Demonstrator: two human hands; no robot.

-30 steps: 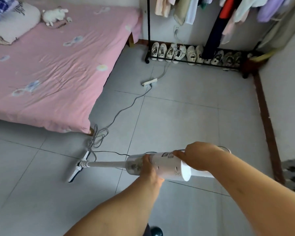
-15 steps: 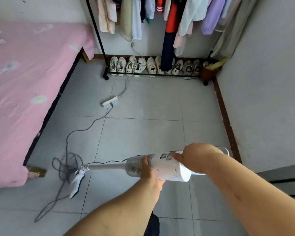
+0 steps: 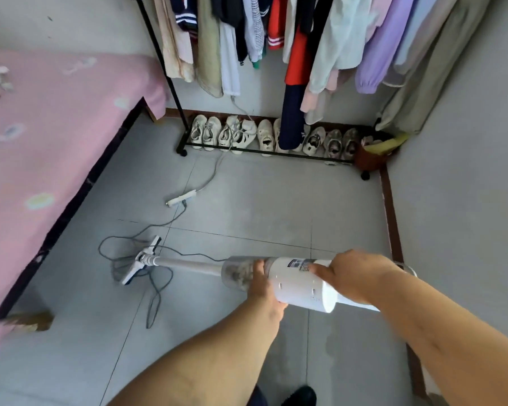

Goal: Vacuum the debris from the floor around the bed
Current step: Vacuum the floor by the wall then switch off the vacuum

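**Stick vacuum lying low over the tiles beside the bed**

The white stick vacuum [image 3: 299, 284] is being held low and nearly level, pointing left toward the bed [image 3: 41, 159]. The left hand [image 3: 264, 284] is gripping it where the clear dust cup [image 3: 236, 273] meets the white body, thumb on top and fingers curling underneath. The right hand [image 3: 355, 276] is wrapping round the rear of the body, fingers curled over the top. A small printed label [image 3: 301, 263] is sitting on the body between the two hands; its writing is too small to read. Greyish fluff is showing inside the dust cup.

The floor head [image 3: 141, 260] is resting on the grey tiled floor [image 3: 261, 206], near the bed's dark side rail and right on top of a loose tangle of grey cord [image 3: 156, 291]. That cord is trailing up to a white power strip [image 3: 181, 198] lying on the tiles.

Further back, a black clothes rack [image 3: 170, 83] is standing against the wall, garments hanging thickly from it, with a row of pale shoes [image 3: 264, 137] lining its bottom rail. The bed is wearing a pink sheet, and one wooden leg [image 3: 33, 320] is showing at its near corner
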